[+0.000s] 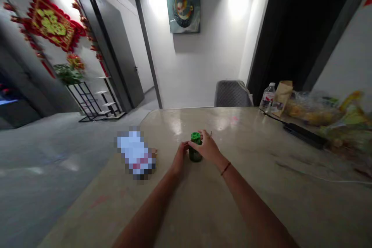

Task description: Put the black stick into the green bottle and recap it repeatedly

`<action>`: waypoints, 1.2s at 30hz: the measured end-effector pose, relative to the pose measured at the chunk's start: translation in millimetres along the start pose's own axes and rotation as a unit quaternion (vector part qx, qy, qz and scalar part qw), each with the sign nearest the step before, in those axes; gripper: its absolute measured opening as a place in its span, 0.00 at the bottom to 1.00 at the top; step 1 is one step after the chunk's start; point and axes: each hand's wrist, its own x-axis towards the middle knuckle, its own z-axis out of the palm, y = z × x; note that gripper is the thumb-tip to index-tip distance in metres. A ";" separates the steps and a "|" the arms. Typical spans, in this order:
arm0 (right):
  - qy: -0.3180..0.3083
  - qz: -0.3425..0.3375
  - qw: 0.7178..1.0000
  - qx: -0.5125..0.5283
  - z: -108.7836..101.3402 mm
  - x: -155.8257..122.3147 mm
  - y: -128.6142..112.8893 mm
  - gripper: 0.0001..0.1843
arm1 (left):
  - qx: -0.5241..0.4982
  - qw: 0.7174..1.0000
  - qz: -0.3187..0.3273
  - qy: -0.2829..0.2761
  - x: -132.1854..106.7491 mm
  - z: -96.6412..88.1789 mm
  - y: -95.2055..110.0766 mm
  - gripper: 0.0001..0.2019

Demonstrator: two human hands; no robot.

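A small dark, see-through cylindrical container (195, 155) stands upright on the table in front of me. At its top is a bright green, ridged piece (195, 136); whether this is a lid or a bundle of green sticks I cannot tell. My left hand (181, 154) is closed against the container's left side. From the right, my right hand (208, 146) curls round the green top, thumb on the near side and fingers behind. Its wrist wears a thin reddish band. The fingertips of both hands are partly hidden.
A blurred-out pale rectangular item (135, 153) lies on the pale table (232, 201) to the left. Along the right edge are a black power strip (305, 135), a plastic bottle (267, 97), a paper bag (281, 99) and plastic bags. A grey chair (233, 93) stands across the table.
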 end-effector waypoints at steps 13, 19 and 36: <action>0.012 -0.018 0.998 0.063 -37.7 -1.0 -31.2 0.17 | 0.001 0.991 -0.101 -0.083 -12.7 15.2 44.6 0.35; 0.044 -0.022 0.994 0.096 -66.3 -6.4 -51.5 0.18 | 0.145 0.976 0.045 -0.158 -33.3 40.0 81.1 0.38; 0.007 0.015 0.938 -0.345 -110.5 -24.9 -76.9 0.28 | 0.353 0.922 0.056 -0.151 -54.8 60.1 101.7 0.27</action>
